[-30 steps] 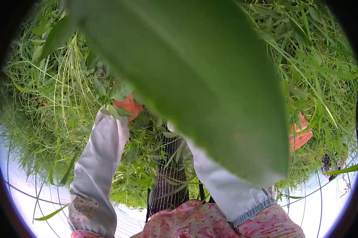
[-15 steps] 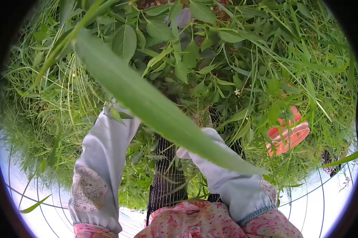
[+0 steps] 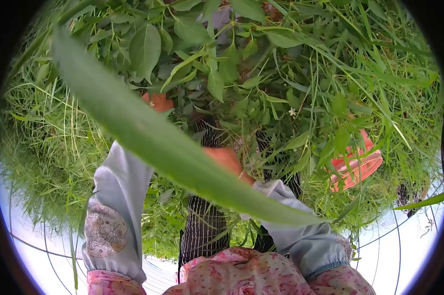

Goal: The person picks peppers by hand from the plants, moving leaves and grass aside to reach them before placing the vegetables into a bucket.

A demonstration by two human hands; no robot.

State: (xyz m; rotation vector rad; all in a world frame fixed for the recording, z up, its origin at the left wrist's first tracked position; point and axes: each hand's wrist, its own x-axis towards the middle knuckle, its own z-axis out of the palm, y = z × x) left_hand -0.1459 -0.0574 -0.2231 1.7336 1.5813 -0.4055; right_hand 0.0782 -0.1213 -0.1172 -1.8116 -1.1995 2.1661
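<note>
My left hand (image 3: 159, 102) reaches in among the leaves of a bushy green plant (image 3: 236, 69). Only a small part of it shows; its fingers look curled, and what they hold is hidden. Lower and nearer my body, my right hand (image 3: 224, 158) is turned inward at the base of the plant, in front of my legs. A long blurred leaf (image 3: 168, 147) crosses close to the camera and hides that hand's fingers. Pale sleeves cover both forearms. A small white flower (image 3: 292, 112) shows among the foliage on the right.
A red plastic container (image 3: 357, 169) lies tilted in the grass to the right. Tall grass (image 3: 50, 132) surrounds the plant on both sides. My legs in dark striped trousers (image 3: 204, 221) stand close to the foliage. A dark patterned thing (image 3: 407, 196) sits at the far right.
Both hands now show in part, where earlier leaves and sleeves covered them. The right forearm has shifted slightly down and right. The near leaf has swung left and down.
</note>
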